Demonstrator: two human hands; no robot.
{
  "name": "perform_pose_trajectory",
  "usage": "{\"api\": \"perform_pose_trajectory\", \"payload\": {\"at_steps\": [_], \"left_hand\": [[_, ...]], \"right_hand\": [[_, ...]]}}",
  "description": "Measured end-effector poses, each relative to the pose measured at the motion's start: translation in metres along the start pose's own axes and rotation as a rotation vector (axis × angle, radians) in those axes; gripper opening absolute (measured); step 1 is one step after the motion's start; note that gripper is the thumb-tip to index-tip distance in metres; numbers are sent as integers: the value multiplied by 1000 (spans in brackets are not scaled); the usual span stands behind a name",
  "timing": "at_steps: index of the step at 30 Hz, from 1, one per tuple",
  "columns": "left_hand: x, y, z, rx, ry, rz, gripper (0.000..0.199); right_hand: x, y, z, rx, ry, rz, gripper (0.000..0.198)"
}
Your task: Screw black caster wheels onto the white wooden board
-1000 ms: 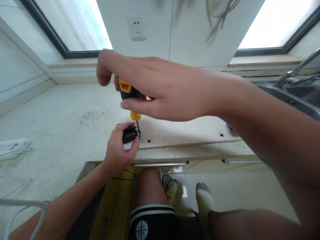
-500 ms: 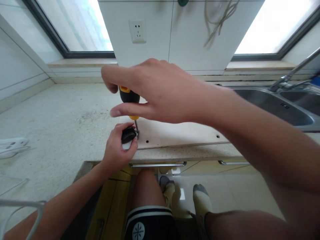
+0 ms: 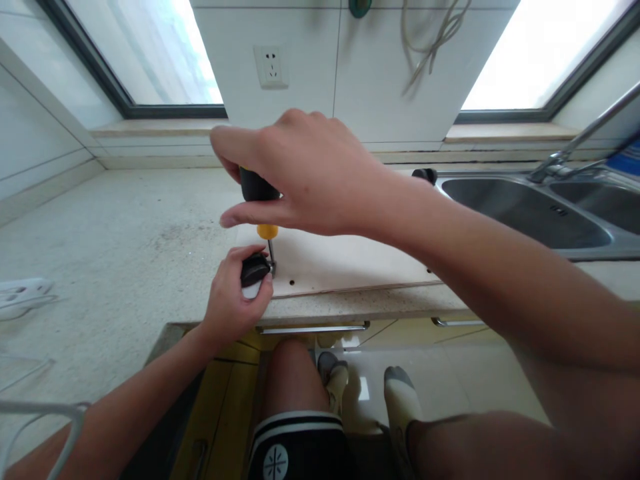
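Observation:
My right hand [image 3: 305, 173] is closed round a screwdriver [image 3: 259, 187] with a black and yellow handle, held nearly upright from above. Its thin metal shaft runs down to a small metal fitting beside a black caster wheel [image 3: 255, 269]; the exact contact of the tip is too small to make out. Thumb and fingers of my left hand [image 3: 239, 287] grip the caster at the left end of a white board [image 3: 350, 263]. This board lies flat on the countertop, with dark holes near its front edge. My right forearm hides part of it.
To the right is a steel sink [image 3: 525, 207] with a faucet [image 3: 560, 163]. A small black object [image 3: 425, 175] sits by its left rim. At far left, a white power strip [image 3: 23, 297] lies on the speckled countertop [image 3: 125, 233]. A drawer handle [image 3: 315, 329] runs below the front edge.
My right hand has turned slightly round the screwdriver handle, with its index finger curled in more. The left hand stays on the caster. The whole view has shifted slightly.

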State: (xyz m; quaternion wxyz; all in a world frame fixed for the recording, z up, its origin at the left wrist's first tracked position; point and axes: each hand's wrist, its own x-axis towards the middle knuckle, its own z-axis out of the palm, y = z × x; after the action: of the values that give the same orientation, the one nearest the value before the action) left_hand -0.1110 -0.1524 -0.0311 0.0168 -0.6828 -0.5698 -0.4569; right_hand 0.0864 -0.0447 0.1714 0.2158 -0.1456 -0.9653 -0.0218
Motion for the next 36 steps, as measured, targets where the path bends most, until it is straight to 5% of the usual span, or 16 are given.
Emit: {"api": "perform_pose_trajectory", "payload": {"at_steps": [10, 19, 26, 32, 36], "left_hand": [[1, 0, 1, -16, 9, 10, 46], [1, -1, 1, -20, 6, 14, 47], [1, -2, 0, -9, -4, 28, 46], [-1, -6, 2, 11, 37, 66, 47], [-1, -6, 2, -3, 20, 56, 48]], "right_hand": [[-11, -12, 6, -99, 10, 201, 37], [-16, -16, 8, -151, 38, 233, 44], [-14, -12, 6, -106, 55, 207, 32], [-11, -1, -5, 230, -58, -183, 24], [-5, -2, -3, 64, 31, -33, 22]]}}
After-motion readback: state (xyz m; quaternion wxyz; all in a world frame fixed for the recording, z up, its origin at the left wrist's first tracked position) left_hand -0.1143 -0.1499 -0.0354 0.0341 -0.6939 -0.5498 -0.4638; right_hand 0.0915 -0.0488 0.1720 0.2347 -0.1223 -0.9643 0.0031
